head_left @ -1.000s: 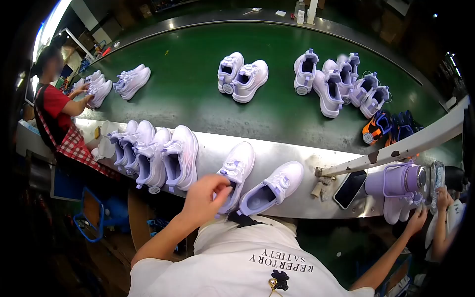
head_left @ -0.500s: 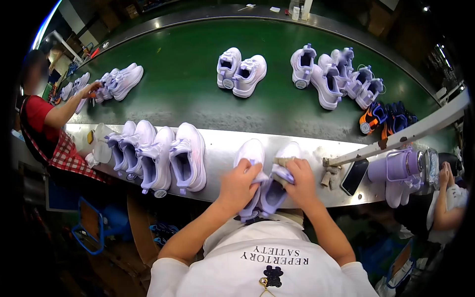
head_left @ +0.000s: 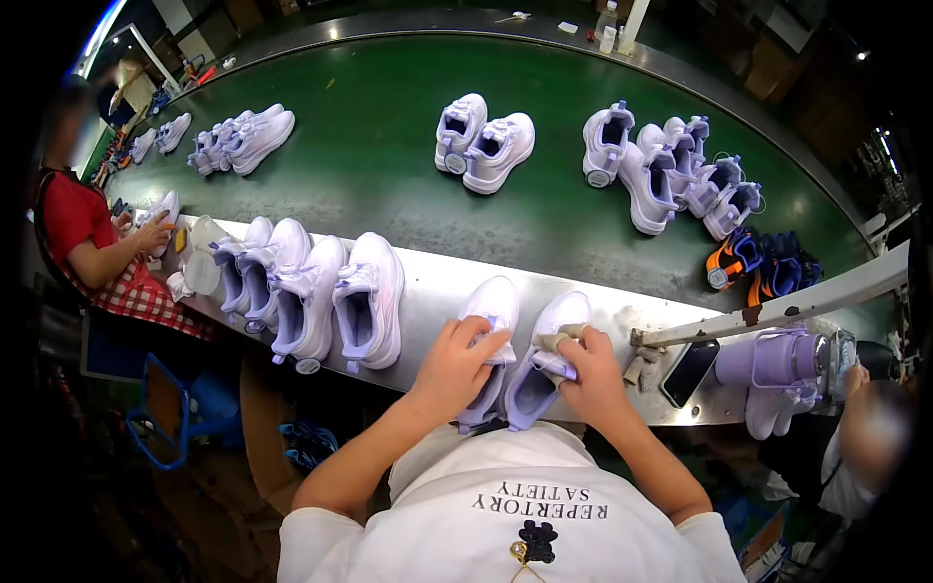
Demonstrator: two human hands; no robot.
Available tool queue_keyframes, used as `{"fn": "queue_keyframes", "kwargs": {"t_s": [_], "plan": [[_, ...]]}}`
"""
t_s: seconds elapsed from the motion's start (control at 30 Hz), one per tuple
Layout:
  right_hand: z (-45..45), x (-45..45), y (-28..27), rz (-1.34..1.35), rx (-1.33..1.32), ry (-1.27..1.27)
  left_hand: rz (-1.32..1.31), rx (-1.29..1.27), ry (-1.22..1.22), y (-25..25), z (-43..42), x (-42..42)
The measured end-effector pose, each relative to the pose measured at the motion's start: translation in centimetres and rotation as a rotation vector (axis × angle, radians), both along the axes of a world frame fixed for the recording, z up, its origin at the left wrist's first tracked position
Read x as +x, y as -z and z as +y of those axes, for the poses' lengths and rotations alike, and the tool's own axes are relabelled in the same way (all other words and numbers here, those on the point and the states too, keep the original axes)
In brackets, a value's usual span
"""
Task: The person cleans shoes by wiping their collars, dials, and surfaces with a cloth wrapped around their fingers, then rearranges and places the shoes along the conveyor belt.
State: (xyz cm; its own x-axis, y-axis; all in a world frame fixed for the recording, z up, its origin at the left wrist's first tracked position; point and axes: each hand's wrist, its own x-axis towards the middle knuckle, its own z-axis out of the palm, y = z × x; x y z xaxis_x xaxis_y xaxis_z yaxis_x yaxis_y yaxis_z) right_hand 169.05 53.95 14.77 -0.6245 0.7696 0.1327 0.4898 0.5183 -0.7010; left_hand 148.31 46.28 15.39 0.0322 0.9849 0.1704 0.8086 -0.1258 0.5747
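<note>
Two white and lavender sneakers stand side by side on the metal ledge in front of me, toes pointing away. My left hand (head_left: pixel 455 361) is closed on the tongue of the left sneaker (head_left: pixel 494 299). My right hand (head_left: pixel 591 367) pinches the tongue of the right sneaker (head_left: pixel 565 310); tan coverings sit on some of its fingers. Both heels rest near my shirt. To the left, several more white and lavender sneakers (head_left: pixel 370 282) stand in a row on the ledge.
A green belt (head_left: pixel 379 175) beyond the ledge carries a sneaker pair (head_left: pixel 499 151) and further shoes. A phone (head_left: pixel 690 373), purple tumbler (head_left: pixel 773 358) and slanted white post (head_left: pixel 807 299) are at right. A co-worker in red (head_left: pixel 92 228) holds a sneaker at left.
My hands stay on the tongues and shift slightly. The co-worker's hand at left has moved from the shoes on the belt back to the ledge, with a sneaker.
</note>
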Motion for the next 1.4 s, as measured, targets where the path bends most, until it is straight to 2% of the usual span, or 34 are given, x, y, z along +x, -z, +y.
{"fn": "queue_keyframes", "kwargs": {"t_s": [0.1,0.2,0.3,0.4,0.5,0.53,0.63,0.67,0.8,0.9,1.0,1.03,1.1,1.23,1.27,1.3,1.37,1.4], "plan": [[-0.2,-0.7,0.0,0.100,-0.091,0.085,0.138,-0.116,0.113,1.1,0.4,0.4],[-0.4,-1.9,1.0,0.083,-0.057,0.145,0.218,-0.121,0.161,0.5,0.2,1.2],[-0.7,-1.0,1.6,0.010,0.040,0.102,0.205,-0.011,0.161,0.1,-0.6,-0.5],[-0.1,-0.5,1.1,-0.005,0.086,0.048,0.361,0.184,0.012,-3.6,-0.5,1.3],[1.1,-1.2,0.8,-0.041,0.062,0.056,-0.106,0.044,-0.086,-3.1,-1.3,3.8],[0.9,-1.2,0.6,-0.028,0.056,0.075,-0.136,-0.156,-0.126,-2.3,-1.8,5.2],[1.3,-1.3,0.2,0.000,0.045,0.116,0.039,-0.340,-0.188,0.8,-0.9,7.6],[1.1,-1.1,0.5,0.000,0.024,0.127,0.078,-0.241,-0.184,1.6,-0.3,7.7],[1.2,0.2,0.0,0.097,-0.139,0.178,0.103,-0.144,-0.226,2.6,1.2,7.1],[1.2,1.2,0.1,0.027,-0.197,0.170,0.078,-0.124,-0.261,2.7,1.3,7.7],[2.4,0.2,-1.5,0.057,-0.235,0.111,0.089,-0.103,-0.183,2.5,1.5,7.9],[2.3,0.0,-0.9,0.040,-0.227,0.127,0.108,-0.095,-0.160,2.4,1.6,7.8],[2.0,-0.4,0.4,0.009,-0.205,0.150,0.046,-0.157,-0.263,2.4,1.8,7.5],[0.3,2.2,-0.6,-0.084,-0.029,-0.124,-0.015,-0.157,-0.298,2.7,2.1,7.1],[0.2,2.8,-1.5,-0.199,-0.087,-0.179,0.001,-0.173,-0.303,2.6,2.1,7.3],[1.0,2.8,-2.2,-0.186,-0.223,-0.225,0.021,-0.189,-0.301,2.4,2.1,7.5],[3.9,2.7,-2.9,-0.147,-0.495,-0.323,0.039,-0.198,-0.299,2.2,1.9,7.6],[5.8,3.1,-1.1,0.006,-0.674,-0.381,0.037,-0.191,-0.296,2.2,1.8,7.4]]}}
